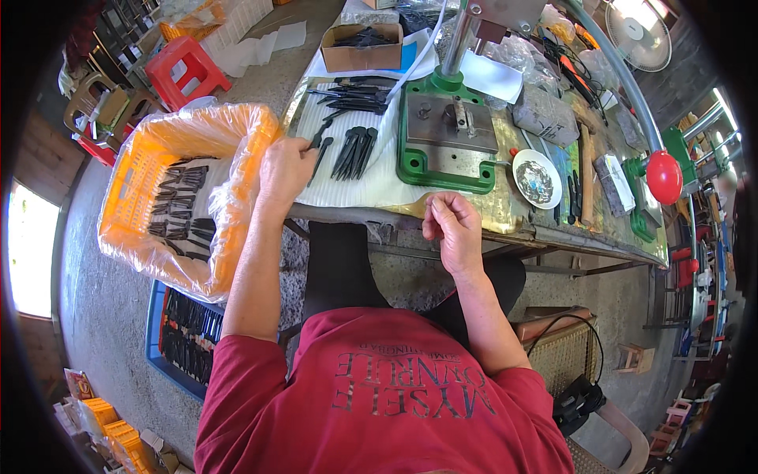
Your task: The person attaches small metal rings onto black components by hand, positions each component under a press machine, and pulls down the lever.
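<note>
My left hand (286, 171) is at the table's left edge, just right of the orange basket. Its fingers are curled together against a slim black handle-like part (320, 160). Right of that lies a fanned bundle of similar black parts (355, 152), with a looser pile (352, 96) behind it. My right hand (453, 229) is held in front of the table's front edge, below the green press base (412, 164). Its thumb and forefinger are pinched; whatever they hold, if anything, is too small to make out. A steel fixture block (442, 126) is mounted on the press base.
The plastic-lined orange basket (134, 178) at left holds rows of black parts. Below it sits a blue crate (155, 336) with more. A white bowl of small metal pieces (537, 178) and a red lever knob (664, 177) are at right. A cardboard box (362, 55) stands behind.
</note>
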`<control>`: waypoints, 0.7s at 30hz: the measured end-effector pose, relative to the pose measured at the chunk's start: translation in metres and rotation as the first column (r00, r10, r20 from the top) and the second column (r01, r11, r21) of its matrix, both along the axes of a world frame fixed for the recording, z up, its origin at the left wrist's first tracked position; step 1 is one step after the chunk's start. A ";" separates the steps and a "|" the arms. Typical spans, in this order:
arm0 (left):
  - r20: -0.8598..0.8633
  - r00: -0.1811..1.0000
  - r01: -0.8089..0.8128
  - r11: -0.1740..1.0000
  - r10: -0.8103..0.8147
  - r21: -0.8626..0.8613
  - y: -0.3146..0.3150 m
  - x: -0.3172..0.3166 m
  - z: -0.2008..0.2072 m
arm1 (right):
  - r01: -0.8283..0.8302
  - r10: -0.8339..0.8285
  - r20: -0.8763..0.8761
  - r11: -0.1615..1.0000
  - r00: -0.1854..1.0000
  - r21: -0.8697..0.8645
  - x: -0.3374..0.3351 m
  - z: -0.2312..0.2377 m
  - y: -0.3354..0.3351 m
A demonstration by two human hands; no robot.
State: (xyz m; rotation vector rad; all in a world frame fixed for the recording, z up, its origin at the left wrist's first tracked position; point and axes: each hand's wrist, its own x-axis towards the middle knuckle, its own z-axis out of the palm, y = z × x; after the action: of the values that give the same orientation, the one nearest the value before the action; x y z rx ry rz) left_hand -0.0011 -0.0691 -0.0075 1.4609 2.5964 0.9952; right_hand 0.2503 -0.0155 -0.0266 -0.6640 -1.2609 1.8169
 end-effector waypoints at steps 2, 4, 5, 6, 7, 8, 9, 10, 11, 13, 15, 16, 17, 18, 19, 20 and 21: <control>0.005 0.999 0.038 0.999 -0.038 0.007 0.005 0.011 0.005 | -0.001 0.001 0.006 1.000 1.000 -0.003 0.000 0.001 -0.001; 0.003 0.999 0.046 0.999 -0.046 -0.010 0.011 0.022 0.007 | -0.001 0.001 0.012 1.000 1.000 -0.005 0.000 0.002 -0.002; 0.002 0.999 0.046 0.999 -0.046 -0.009 0.015 0.028 0.007 | -0.003 0.003 0.012 1.000 1.000 -0.002 0.001 0.003 -0.003; -0.005 0.998 0.061 0.998 -0.061 -0.021 0.018 0.034 0.006 | -0.004 0.004 0.012 1.000 1.000 0.000 0.001 0.003 -0.003; -0.010 0.997 0.077 0.996 -0.078 -0.033 0.022 0.040 0.005 | -0.002 0.002 0.012 1.000 1.000 0.001 0.002 0.003 -0.003; 0.011 0.993 0.116 0.993 -0.115 -0.036 0.025 0.044 0.006 | -0.003 0.003 0.006 1.000 1.000 -0.003 0.003 0.002 -0.002; 0.011 0.993 0.118 0.992 -0.117 -0.036 0.028 0.047 0.004 | -0.004 0.004 0.000 1.000 1.000 -0.008 0.004 0.002 -0.002; -0.019 0.992 0.121 0.991 -0.122 -0.053 0.031 0.049 0.001 | -0.002 0.002 0.000 1.000 1.000 -0.007 0.005 0.002 -0.002; -0.049 0.991 0.123 0.990 -0.127 -0.071 0.034 0.052 -0.001 | 0.000 0.000 0.001 1.000 1.000 -0.009 0.006 0.002 -0.001; -0.069 0.992 0.102 0.991 -0.108 -0.088 0.036 0.058 -0.001 | 0.004 -0.004 0.000 1.000 1.000 -0.011 0.008 0.001 0.000; -0.132 0.985 0.099 0.991 -0.111 -0.095 0.038 0.060 0.000 | 0.009 -0.009 -0.009 1.000 1.000 -0.014 0.009 -0.002 0.001; -0.134 0.985 0.098 0.991 -0.110 -0.096 0.039 0.060 -0.002 | 0.009 -0.009 -0.011 1.000 1.000 -0.015 0.009 -0.002 0.001; -0.146 0.985 0.078 0.991 -0.093 -0.105 0.040 0.060 -0.004 | 0.006 -0.006 -0.014 1.000 1.000 -0.016 0.009 -0.003 0.001; -0.159 0.984 0.058 0.992 -0.076 -0.114 0.040 0.060 -0.005 | 0.003 -0.003 -0.018 1.000 1.000 -0.018 0.009 -0.003 0.001; -0.160 0.984 0.059 0.992 -0.078 -0.115 0.041 0.061 -0.005 | 0.004 -0.005 -0.019 1.000 1.000 -0.019 0.009 -0.004 0.001; -0.171 0.983 0.043 0.988 -0.068 -0.147 0.041 0.062 -0.004 | 0.005 -0.005 -0.016 1.000 1.000 -0.020 0.008 -0.005 0.001; -0.181 0.982 0.026 0.984 -0.059 -0.179 0.042 0.063 -0.003 | 0.005 -0.005 -0.013 1.000 1.000 -0.020 0.008 -0.006 0.001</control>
State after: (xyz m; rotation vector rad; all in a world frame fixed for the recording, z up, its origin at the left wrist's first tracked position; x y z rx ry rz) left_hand 0.0623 -0.0273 -0.0101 1.6275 2.6810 0.6333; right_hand 0.2584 -0.0140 -0.0324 -0.6644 -1.2328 1.8294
